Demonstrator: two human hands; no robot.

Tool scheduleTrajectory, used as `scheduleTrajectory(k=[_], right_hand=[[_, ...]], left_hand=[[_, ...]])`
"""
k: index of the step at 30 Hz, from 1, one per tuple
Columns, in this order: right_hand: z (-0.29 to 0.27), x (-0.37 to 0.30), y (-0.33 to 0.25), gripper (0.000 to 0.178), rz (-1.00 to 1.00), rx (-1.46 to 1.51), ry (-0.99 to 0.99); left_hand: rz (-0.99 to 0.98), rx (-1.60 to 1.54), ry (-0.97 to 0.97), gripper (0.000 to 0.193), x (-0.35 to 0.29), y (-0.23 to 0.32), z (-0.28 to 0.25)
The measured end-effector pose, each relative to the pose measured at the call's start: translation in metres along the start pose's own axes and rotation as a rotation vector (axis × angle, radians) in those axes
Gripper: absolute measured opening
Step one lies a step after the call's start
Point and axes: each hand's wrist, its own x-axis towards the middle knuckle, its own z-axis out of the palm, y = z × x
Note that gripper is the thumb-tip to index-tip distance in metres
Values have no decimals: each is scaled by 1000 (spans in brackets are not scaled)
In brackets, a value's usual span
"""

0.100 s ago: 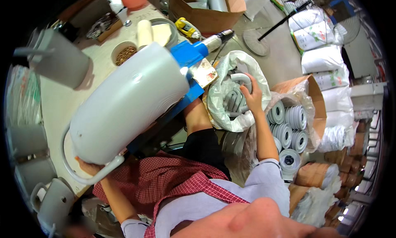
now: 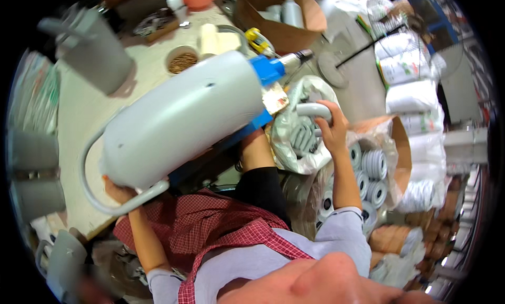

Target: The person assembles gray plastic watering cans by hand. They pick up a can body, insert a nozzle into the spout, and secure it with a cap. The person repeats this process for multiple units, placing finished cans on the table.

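Observation:
A large grey plastic vessel (image 2: 181,120) lies tilted over a blue fixture (image 2: 268,70), with small holes along its upper side. From its near left end a long grey tube (image 2: 87,183) curves round. My left hand (image 2: 118,191) grips that end from below, inside the tube's curve, its fingers partly hidden. My right hand (image 2: 332,126) is closed round a curved grey handle (image 2: 313,110), held above an open white plastic sack (image 2: 281,146). More curved grey handles (image 2: 302,135) lie inside the sack.
On the pale table (image 2: 79,141) stand another grey vessel (image 2: 97,54), a bowl of small brass-coloured pieces (image 2: 182,62) and a yellow tool (image 2: 258,40). Right of the sack, a plastic-lined box (image 2: 402,146) holds stacked grey ring parts (image 2: 374,164). A cardboard box (image 2: 315,14) stands behind.
My right hand has raised the curved handle a little from the sack. The vessel has rolled slightly, bringing a second hole into sight. The whole view has shifted somewhat.

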Motion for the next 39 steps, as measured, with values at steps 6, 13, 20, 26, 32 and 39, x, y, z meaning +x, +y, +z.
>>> scheduleTrajectory(k=[6,13,20,26,32,39], right_hand=[[40,73,-163,42,-702,-53,-108],[135,120,-292,40,-959,-237,-356],[160,116,-319,37,-956,-327,-515],[159,114,-318,37,-948,-322,-523],[159,106,-318,35,-881,-340,-571],[161,113,-322,33,-862,-296,-635]], left_hand=[[157,239,-433,79,13,29,-7],[388,238,-454,44,10,68,18],[591,380,-456,50,10,67,16],[697,410,-398,52,14,69,20],[689,406,-379,52,8,70,18],[764,428,-348,52,11,68,19]])
